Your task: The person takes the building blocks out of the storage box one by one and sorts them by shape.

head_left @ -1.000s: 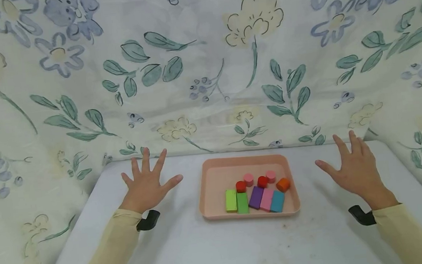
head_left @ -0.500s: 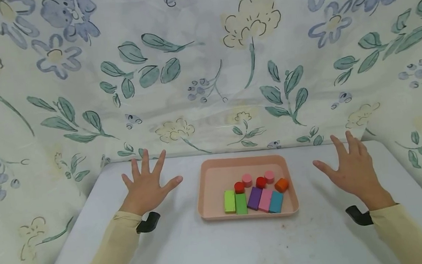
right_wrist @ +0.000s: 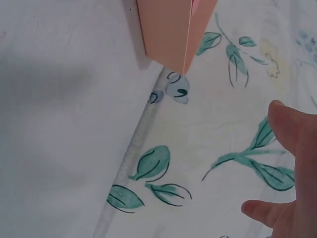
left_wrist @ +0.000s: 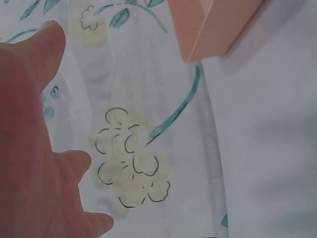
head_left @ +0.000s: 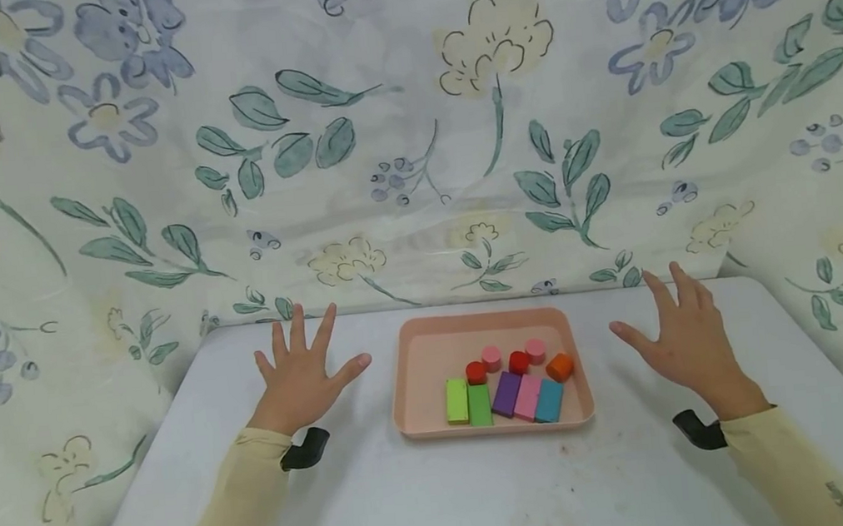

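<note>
A shallow pink tray (head_left: 422, 359) lies on the white table between the two hands. Inside are several rectangular blocks in a row: a lime one (head_left: 457, 402), a green one (head_left: 480, 406), a purple one (head_left: 507, 394), a pink one (head_left: 528, 396) and a blue one (head_left: 549, 401). Behind them sit red discs (head_left: 518, 362), pink discs (head_left: 535, 350) and an orange piece (head_left: 559, 367). To the tray's left, my left hand (head_left: 299, 384) is raised with fingers spread, holding nothing. My right hand (head_left: 690, 346) hovers to its right, fingers extended, also holding nothing.
The white table (head_left: 457, 494) has small brownish stains near the front. A floral cloth (head_left: 410, 130) hangs behind the table and along both sides. Each wrist carries a black strap piece (head_left: 306, 449).
My right hand has shifted left, closer to the tray. The left hand has moved slightly right. The whole head view has drifted a little; the tray and blocks keep their arrangement.
</note>
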Demonstrator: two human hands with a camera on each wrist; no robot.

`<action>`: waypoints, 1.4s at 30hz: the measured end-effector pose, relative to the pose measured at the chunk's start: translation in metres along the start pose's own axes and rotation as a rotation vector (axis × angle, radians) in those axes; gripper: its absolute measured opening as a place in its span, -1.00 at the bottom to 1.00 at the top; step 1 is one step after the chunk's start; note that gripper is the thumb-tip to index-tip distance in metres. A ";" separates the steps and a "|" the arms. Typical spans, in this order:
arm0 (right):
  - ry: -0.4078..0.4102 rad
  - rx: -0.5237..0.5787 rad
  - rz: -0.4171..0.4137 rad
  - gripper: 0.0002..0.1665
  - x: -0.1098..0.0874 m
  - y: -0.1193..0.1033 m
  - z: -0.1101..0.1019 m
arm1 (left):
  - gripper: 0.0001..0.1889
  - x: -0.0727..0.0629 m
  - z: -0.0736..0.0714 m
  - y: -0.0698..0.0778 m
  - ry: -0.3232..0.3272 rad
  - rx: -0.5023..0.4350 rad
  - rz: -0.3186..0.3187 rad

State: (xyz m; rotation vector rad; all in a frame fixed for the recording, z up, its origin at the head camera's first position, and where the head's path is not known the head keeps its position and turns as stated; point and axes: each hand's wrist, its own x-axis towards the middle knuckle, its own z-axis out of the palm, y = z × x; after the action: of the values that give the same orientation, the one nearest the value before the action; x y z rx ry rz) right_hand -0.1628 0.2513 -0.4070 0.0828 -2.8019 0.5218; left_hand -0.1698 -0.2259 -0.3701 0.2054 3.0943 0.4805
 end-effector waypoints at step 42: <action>-0.196 0.117 -0.053 -0.22 -0.013 -0.068 0.043 | -0.01 -0.015 0.065 0.039 -0.060 -0.274 -0.011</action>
State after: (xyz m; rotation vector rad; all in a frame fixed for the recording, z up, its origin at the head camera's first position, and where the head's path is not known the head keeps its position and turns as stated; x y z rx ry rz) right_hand -0.1550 0.1726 -0.4253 0.2447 -2.9466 0.6998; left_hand -0.1480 -0.1710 -0.4204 0.1947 2.9262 0.8707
